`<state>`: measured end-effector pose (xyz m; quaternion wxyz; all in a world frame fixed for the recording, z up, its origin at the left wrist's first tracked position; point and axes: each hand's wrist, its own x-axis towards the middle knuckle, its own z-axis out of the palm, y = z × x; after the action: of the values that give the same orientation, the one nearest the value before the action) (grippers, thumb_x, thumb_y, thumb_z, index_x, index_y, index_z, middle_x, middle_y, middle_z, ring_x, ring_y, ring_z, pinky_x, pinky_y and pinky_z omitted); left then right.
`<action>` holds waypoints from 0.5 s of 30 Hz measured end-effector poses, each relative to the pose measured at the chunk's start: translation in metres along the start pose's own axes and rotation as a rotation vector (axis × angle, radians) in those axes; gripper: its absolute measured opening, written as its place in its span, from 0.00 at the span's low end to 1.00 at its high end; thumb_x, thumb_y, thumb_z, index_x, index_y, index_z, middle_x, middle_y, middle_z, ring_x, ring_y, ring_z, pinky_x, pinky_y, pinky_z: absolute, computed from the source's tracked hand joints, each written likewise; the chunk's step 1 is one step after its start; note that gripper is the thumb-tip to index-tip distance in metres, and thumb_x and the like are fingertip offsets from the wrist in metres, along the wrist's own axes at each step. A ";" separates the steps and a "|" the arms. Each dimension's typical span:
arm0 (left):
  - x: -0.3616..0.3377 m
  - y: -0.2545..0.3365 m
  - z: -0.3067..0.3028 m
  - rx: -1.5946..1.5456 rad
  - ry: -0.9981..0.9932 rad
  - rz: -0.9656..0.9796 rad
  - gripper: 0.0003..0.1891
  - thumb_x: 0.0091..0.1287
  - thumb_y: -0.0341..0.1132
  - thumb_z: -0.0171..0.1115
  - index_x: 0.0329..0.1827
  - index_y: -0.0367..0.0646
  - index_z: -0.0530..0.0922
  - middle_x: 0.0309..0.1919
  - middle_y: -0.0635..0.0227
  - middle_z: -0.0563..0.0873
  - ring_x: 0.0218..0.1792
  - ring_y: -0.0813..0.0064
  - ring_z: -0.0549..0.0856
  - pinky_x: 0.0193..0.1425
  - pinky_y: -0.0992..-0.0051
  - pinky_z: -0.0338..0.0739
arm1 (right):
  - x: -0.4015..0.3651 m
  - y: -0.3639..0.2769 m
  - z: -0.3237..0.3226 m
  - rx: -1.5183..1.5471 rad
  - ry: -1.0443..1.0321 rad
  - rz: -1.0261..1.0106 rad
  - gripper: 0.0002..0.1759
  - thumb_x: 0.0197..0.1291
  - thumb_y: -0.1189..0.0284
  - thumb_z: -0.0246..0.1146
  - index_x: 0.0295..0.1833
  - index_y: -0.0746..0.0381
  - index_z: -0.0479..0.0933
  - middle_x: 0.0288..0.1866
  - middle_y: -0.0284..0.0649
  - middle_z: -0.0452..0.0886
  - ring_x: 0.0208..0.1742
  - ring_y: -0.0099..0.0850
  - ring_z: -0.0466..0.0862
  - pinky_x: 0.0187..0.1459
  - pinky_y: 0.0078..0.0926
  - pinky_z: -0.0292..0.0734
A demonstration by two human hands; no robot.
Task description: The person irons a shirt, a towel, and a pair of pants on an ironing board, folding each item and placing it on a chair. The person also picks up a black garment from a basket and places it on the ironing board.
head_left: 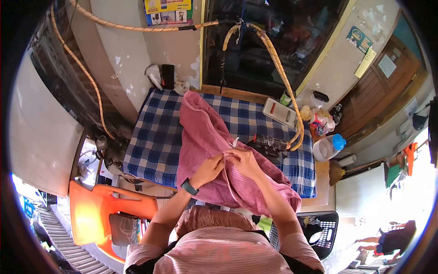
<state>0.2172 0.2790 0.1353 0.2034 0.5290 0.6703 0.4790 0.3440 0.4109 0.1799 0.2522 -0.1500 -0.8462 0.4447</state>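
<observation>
A large pink towel [200,132] lies lengthwise over a table covered with a blue-and-white checked cloth [155,132]. My left hand [209,170], with a dark watch on the wrist, pinches a fold of the towel near its front part. Right beside it, my right hand [242,160] grips the same fold, the two hands almost touching. A small white tag shows on the towel just above my fingers. The towel's near end hangs over the table's front edge toward my body.
A dark clothes iron [270,145] sits on the cloth just right of the towel. A white container with a blue lid [329,147], a white tray [279,112] and small bottles stand at the right. An orange chair [102,212] is at the lower left, a black laundry basket [321,230] at the lower right.
</observation>
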 end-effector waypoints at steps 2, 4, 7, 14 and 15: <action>-0.004 0.000 0.000 -0.013 -0.037 0.010 0.12 0.67 0.34 0.55 0.48 0.36 0.75 0.33 0.42 0.82 0.37 0.41 0.82 0.37 0.52 0.74 | 0.000 -0.017 -0.019 -0.195 0.039 -0.052 0.09 0.60 0.74 0.64 0.45 0.64 0.82 0.40 0.45 0.85 0.41 0.40 0.86 0.43 0.32 0.80; -0.012 -0.006 0.000 0.312 0.270 0.056 0.11 0.62 0.29 0.58 0.46 0.37 0.76 0.39 0.48 0.85 0.44 0.44 0.83 0.45 0.55 0.76 | 0.009 -0.048 -0.062 -0.338 0.243 -0.015 0.09 0.60 0.73 0.64 0.44 0.64 0.83 0.40 0.45 0.85 0.40 0.40 0.86 0.44 0.33 0.80; -0.026 -0.002 -0.009 0.063 0.451 0.002 0.10 0.59 0.23 0.57 0.45 0.36 0.77 0.45 0.52 0.85 0.49 0.50 0.82 0.53 0.60 0.75 | 0.027 -0.104 -0.150 -0.289 0.617 -0.040 0.09 0.60 0.73 0.63 0.45 0.63 0.83 0.38 0.44 0.86 0.40 0.31 0.85 0.44 0.28 0.78; -0.047 -0.017 0.013 0.085 0.277 -0.181 0.13 0.60 0.24 0.53 0.48 0.38 0.76 0.40 0.51 0.81 0.47 0.54 0.83 0.50 0.63 0.77 | 0.055 -0.195 -0.281 -0.519 1.176 -0.487 0.13 0.63 0.69 0.65 0.46 0.67 0.83 0.38 0.35 0.86 0.38 0.18 0.79 0.44 0.18 0.75; -0.045 -0.031 0.017 0.235 0.219 -0.159 0.14 0.61 0.26 0.53 0.50 0.39 0.76 0.39 0.52 0.80 0.46 0.54 0.83 0.48 0.61 0.78 | 0.054 -0.209 -0.291 -0.506 1.239 -0.501 0.14 0.63 0.68 0.65 0.47 0.68 0.82 0.41 0.34 0.86 0.40 0.18 0.80 0.46 0.18 0.75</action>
<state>0.2302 0.2462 0.0903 0.1031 0.4389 0.7797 0.4346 0.4561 0.5171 0.5081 0.7387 -0.2302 -0.6335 -0.0036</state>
